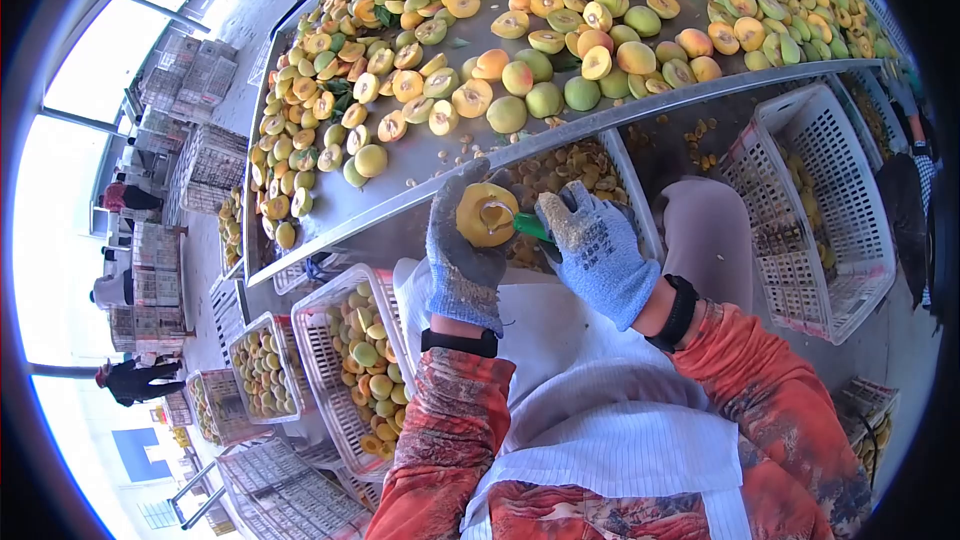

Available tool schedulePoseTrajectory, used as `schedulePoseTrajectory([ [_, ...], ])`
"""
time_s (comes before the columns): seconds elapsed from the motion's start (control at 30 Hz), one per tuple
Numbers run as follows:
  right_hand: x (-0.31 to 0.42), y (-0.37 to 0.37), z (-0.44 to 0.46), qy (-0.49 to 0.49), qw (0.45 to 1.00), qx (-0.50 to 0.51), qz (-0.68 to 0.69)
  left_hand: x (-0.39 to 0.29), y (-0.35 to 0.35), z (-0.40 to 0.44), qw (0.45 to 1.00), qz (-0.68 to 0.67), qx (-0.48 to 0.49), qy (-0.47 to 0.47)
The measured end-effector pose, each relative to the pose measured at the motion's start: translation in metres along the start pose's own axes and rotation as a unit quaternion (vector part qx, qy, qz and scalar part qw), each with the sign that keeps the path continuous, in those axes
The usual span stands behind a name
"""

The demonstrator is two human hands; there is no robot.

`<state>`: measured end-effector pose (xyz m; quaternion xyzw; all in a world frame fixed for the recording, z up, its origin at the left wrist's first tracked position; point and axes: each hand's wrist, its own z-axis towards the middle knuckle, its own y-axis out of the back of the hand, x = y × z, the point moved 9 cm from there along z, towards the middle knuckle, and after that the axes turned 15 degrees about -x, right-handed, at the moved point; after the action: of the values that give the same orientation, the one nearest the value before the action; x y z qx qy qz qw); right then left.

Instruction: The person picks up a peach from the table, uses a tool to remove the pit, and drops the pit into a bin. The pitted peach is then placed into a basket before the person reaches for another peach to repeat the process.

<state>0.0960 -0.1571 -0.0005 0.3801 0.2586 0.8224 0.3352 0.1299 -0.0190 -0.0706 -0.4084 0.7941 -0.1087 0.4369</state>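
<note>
My left hand, in a pale blue knit glove with a worn grey palm, is closed around a halved yellow peach, cut face up. My right hand, gloved alike, grips a pitting spoon by its green handle. The spoon's looped metal end lies against the peach's centre, where the pit sits; whether the pit is loose I cannot tell. Both hands are just above the near edge of a metal table, which bears many whole and halved peaches.
Below the table edge, a bin holds loose pits. A white plastic crate stands at right with some fruit inside. At left, crates hold peach halves. Stacked crates and several people are farther off.
</note>
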Motion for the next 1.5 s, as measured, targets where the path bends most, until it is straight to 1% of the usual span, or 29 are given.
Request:
schedulePoseTrajectory([
  [0.03,0.005,0.004,0.001,0.038,0.998,-0.043,-0.038,0.003,-0.003,-0.002,1.0,-0.01,-0.002,0.024],
  [0.17,0.01,0.003,0.002,0.049,0.996,-0.054,-0.052,0.003,-0.011,-0.008,0.999,-0.035,0.004,0.011],
  [0.27,0.02,0.003,0.0,0.093,0.991,-0.054,-0.075,0.008,-0.009,-0.009,0.999,-0.033,0.016,0.031],
  [0.33,0.026,-0.007,-0.004,0.105,0.989,0.002,-0.106,0.008,-0.011,-0.009,0.997,-0.07,0.011,0.018],
  [0.47,0.044,-0.009,-0.016,0.13,0.99,0.007,-0.057,0.01,-0.005,-0.021,0.997,-0.075,-0.002,0.017],
  [0.53,0.037,-0.021,-0.024,0.014,0.99,0.109,0.088,0.009,0.009,-0.02,0.997,-0.075,-0.031,-0.003],
  [0.57,0.039,-0.021,-0.024,0.019,0.99,0.109,0.092,0.005,0.015,-0.023,0.996,-0.077,-0.032,-0.008],
  [0.63,0.037,-0.028,-0.024,-0.079,0.951,0.146,0.261,-0.01,0.018,-0.03,0.996,-0.085,0.013,-0.018],
  [0.67,0.035,-0.018,-0.019,-0.101,0.955,0.135,0.245,-0.029,0.028,-0.029,0.997,-0.064,0.006,-0.054],
  [0.7,0.03,-0.021,-0.016,-0.098,0.954,0.136,0.25,-0.053,0.05,-0.025,0.995,-0.042,-0.013,-0.094],
  [0.73,0.018,-0.016,-0.009,-0.093,0.962,0.088,0.242,-0.078,0.079,-0.028,0.988,-0.024,-0.07,-0.136],
  [0.77,0.004,-0.01,-0.004,-0.09,0.967,0.038,0.234,-0.108,0.118,-0.028,0.962,0.089,-0.12,-0.231],
  [0.8,-0.011,-0.018,-0.008,-0.105,0.978,0.087,0.159,-0.141,0.153,-0.036,0.888,0.234,-0.187,-0.348],
  [0.83,-0.02,-0.018,-0.008,-0.108,0.977,0.082,0.164,-0.155,0.208,-0.016,0.856,0.326,-0.246,-0.316],
  [0.87,-0.028,-0.021,-0.01,-0.098,0.983,0.089,0.125,-0.178,0.247,-0.004,0.681,0.58,-0.264,-0.36],
  [0.9,-0.033,-0.024,-0.012,-0.088,0.987,0.101,0.085,-0.189,0.253,-0.007,0.705,0.544,-0.291,-0.349],
  [0.97,-0.036,-0.028,-0.011,-0.083,0.988,0.095,0.084,-0.205,0.2,-0.005,0.762,0.445,-0.276,-0.382],
  [1.0,-0.04,-0.033,-0.011,-0.106,0.984,0.11,0.094,-0.212,0.182,0.014,0.773,0.448,-0.256,-0.369],
  [1.03,-0.044,-0.037,-0.011,-0.129,0.978,0.124,0.104,-0.213,0.154,0.03,0.783,0.423,-0.262,-0.374],
  [1.1,-0.05,-0.036,-0.005,-0.141,0.976,0.121,0.109,-0.222,0.114,0.083,0.693,0.516,-0.207,-0.459],
  [1.13,-0.051,-0.034,-0.001,-0.141,0.974,0.126,0.125,-0.221,0.088,0.104,0.58,0.622,-0.215,-0.479],
  [1.17,-0.052,-0.033,0.001,-0.143,0.971,0.131,0.14,-0.215,0.069,0.125,0.564,0.662,-0.212,-0.446],
  [1.23,-0.058,-0.035,0.0,-0.155,0.971,0.142,0.117,-0.196,0.038,0.157,0.425,0.773,-0.205,-0.424],
  [1.3,-0.064,-0.036,-0.002,-0.164,0.969,0.143,0.114,-0.174,0.033,0.174,0.308,0.846,-0.242,-0.362],
  [1.33,-0.066,-0.039,-0.005,-0.167,0.968,0.146,0.113,-0.169,0.034,0.178,0.294,0.847,-0.229,-0.378],
  [1.37,-0.068,-0.038,-0.005,-0.186,0.967,0.107,0.136,-0.167,0.042,0.18,0.295,0.849,-0.229,-0.375],
  [1.4,-0.068,-0.034,-0.005,-0.201,0.964,0.068,0.16,-0.161,0.05,0.181,0.376,0.826,-0.181,-0.378],
  [1.43,-0.064,-0.033,-0.003,-0.197,0.964,0.069,0.165,-0.159,0.049,0.174,0.454,0.794,-0.135,-0.381],
  [1.5,-0.058,-0.04,-0.004,-0.205,0.958,0.142,0.138,-0.165,0.049,0.149,0.453,0.787,-0.128,-0.399],
])
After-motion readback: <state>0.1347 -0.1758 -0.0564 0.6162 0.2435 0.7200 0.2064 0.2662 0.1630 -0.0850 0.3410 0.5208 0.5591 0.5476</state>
